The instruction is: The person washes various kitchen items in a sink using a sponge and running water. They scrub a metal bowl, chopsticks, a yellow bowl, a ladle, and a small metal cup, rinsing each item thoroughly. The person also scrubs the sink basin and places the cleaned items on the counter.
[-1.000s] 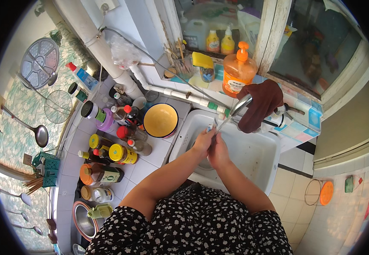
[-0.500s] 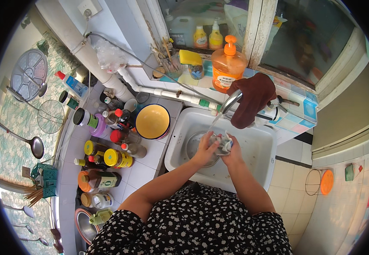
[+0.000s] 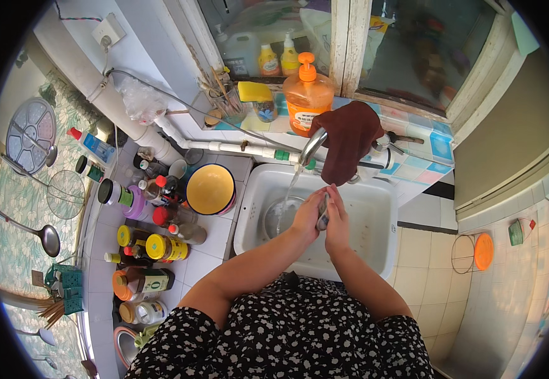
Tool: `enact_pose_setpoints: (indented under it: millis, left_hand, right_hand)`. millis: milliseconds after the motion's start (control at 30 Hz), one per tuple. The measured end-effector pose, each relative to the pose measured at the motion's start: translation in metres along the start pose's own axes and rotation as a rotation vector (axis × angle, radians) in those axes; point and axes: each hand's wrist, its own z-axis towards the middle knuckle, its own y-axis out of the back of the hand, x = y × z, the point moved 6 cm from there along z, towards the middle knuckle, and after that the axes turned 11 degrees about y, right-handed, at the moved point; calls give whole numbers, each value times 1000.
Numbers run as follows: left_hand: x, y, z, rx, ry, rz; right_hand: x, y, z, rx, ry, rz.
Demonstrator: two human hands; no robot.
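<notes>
Over the white sink (image 3: 378, 243), my left hand (image 3: 308, 213) and my right hand (image 3: 337, 221) are pressed palm to palm, fingers pointing away from me. Squeezed between them is a crumpled greyish cloth (image 3: 323, 219), mostly hidden by the palms. Water runs from the curved metal faucet (image 3: 313, 146) in a thin stream just left of my hands. It falls into a round metal bowl (image 3: 273, 222) in the sink's left part. A dark brown cloth (image 3: 350, 142) hangs over the faucet.
Behind the sink stand an orange pump bottle (image 3: 308, 98) and a yellow sponge (image 3: 255, 92) on a cup. Left on the tiled counter are a yellow-lined enamel bowl (image 3: 210, 189) and several jars and bottles, including a yellow-lidded jar (image 3: 165, 247). A white pipe (image 3: 214, 146) runs along the wall.
My hands have closed together on the greyish cloth, which was spread more openly between them before. They now sit to the right of the water stream. The view has shifted slightly.
</notes>
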Motion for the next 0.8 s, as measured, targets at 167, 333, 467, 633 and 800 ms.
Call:
enact_pose_setpoints:
  millis: [167,333,467,633,800]
  left_hand:
    - [14,-8,6,-46,-415,466]
    - [-2,-47,-17,-309,-1012,1544]
    - [-14,-72,-36,-383,-1166,1853]
    - [-6,-76,-26,-284,-1049,1774]
    - [-1,-72,-20,-217,-935,1754]
  right_hand:
    - [-17,9,0,-99,-197,492]
    - [-26,11,-4,-116,-391,786]
    - [-14,18,-1,-172,-460,764]
    - [-24,34,6,-234,-411,744]
    - [-29,40,7,-205,-372,681]
